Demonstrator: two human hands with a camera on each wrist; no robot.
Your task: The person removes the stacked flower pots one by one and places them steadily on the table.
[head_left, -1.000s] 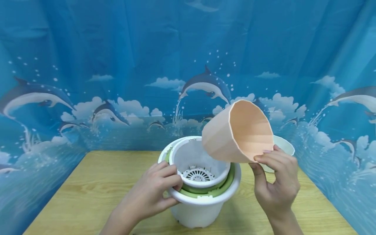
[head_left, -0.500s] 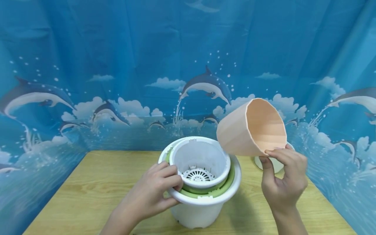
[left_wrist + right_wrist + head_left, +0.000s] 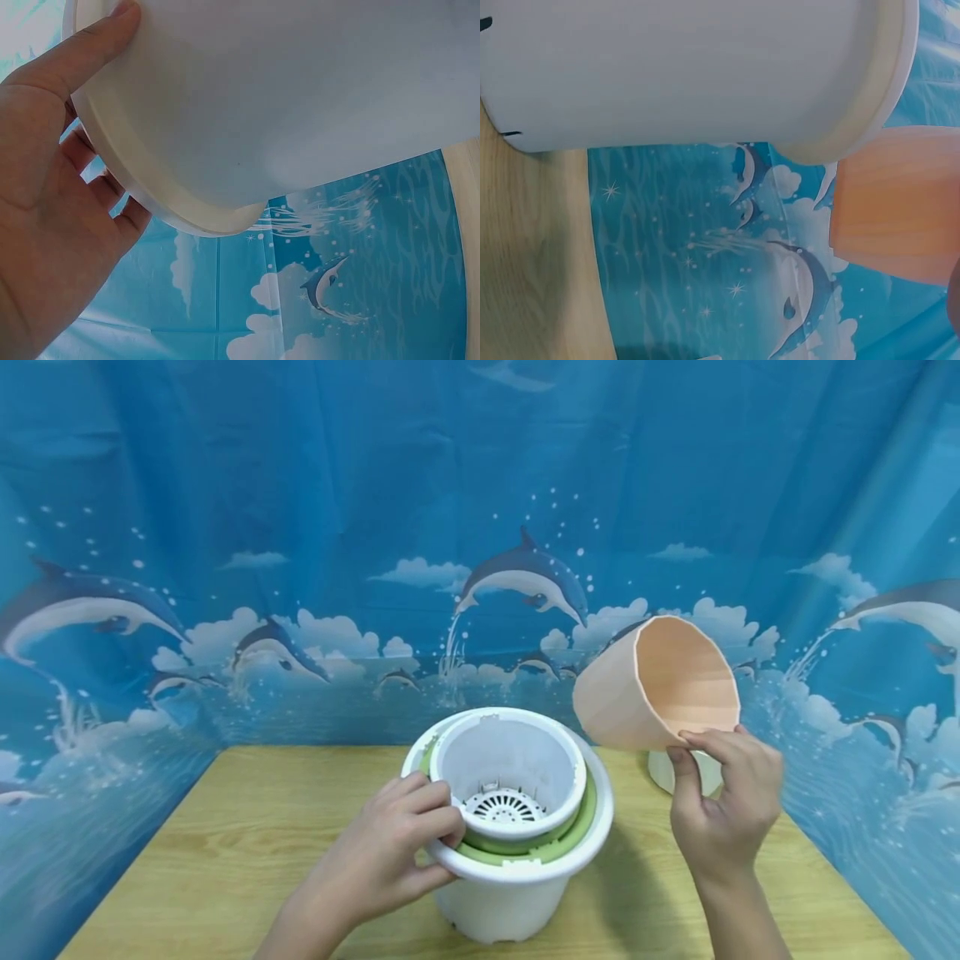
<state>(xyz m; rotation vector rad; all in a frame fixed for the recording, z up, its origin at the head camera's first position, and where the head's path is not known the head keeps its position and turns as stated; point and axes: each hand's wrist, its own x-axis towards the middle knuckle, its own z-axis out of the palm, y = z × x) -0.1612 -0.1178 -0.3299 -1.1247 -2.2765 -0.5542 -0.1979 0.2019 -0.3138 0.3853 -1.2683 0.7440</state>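
Observation:
Nested flower pots stand upright on the table: a large white outer pot (image 3: 502, 910), a green pot (image 3: 558, 852) inside it, and a smaller white pot (image 3: 517, 743) with a slotted bottom innermost. My left hand (image 3: 397, 843) grips the stack's near-left rim, its fingers over the edge and thumb against the outside. In the left wrist view the thumb lies along the white pot's wall (image 3: 285, 97). Up and to the right, my right hand (image 3: 727, 802) pinches the lower rim of a peach flower pot (image 3: 611, 702). That pot is tilted sideways in the air, its mouth facing right.
Behind my right hand a pale white pot (image 3: 663, 772) stands on the table, mostly hidden. The wooden table (image 3: 262, 827) has light yellow grain. A blue curtain (image 3: 337, 527) printed with dolphins hangs at the back and both sides.
My right hand has carried the peach pot right, from over the stack's edge to clear of it, uncovering the inner white pot's rim. The left hand has kept its place on the rim.

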